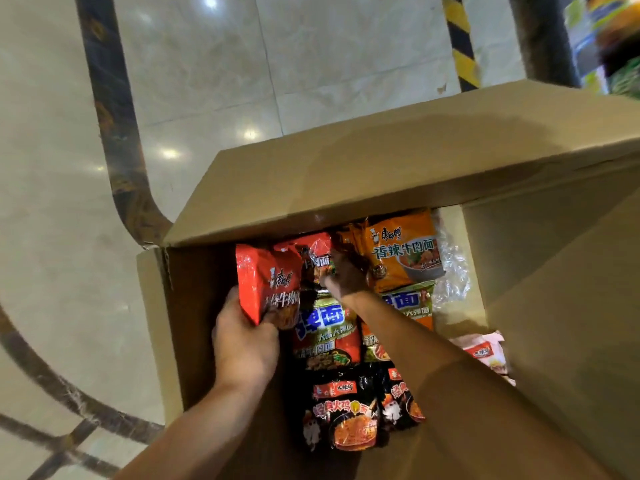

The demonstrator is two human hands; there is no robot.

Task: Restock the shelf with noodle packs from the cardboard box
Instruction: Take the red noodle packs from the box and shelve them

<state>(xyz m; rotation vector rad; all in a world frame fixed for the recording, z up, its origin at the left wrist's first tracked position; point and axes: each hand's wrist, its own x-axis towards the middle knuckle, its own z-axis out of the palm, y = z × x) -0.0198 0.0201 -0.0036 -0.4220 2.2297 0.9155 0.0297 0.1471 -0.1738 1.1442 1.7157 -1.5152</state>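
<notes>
Evidently the restocking has some way to go: the open brown cardboard box (346, 174) holds many noodle packs, and the shelf shows only as a blurred strip of coloured goods (613, 46) beyond the box's far right corner, so how full it is cannot be told. Both hands are inside the box. The left hand (242, 344) grasps the lower edge of a glossy red noodle pack (268, 282), lifted upright against the box's left wall. The right hand (344, 275) reaches deeper, fingers curled on a second red pack (313, 252) under the box's far flap.

Beside that hand, further right in the box, lies an orange noodle pack (403, 252) printed 康师傅 and 香辣牛肉面. The red packs carry the same brand mark with 牛肉面 partly readable. Nearer the box's front edge sit black packs (341, 410) reading 火鸡面 (other characters are blurred), and between them and the red ones a pack (325, 334) with blue lettering 弹面.
</notes>
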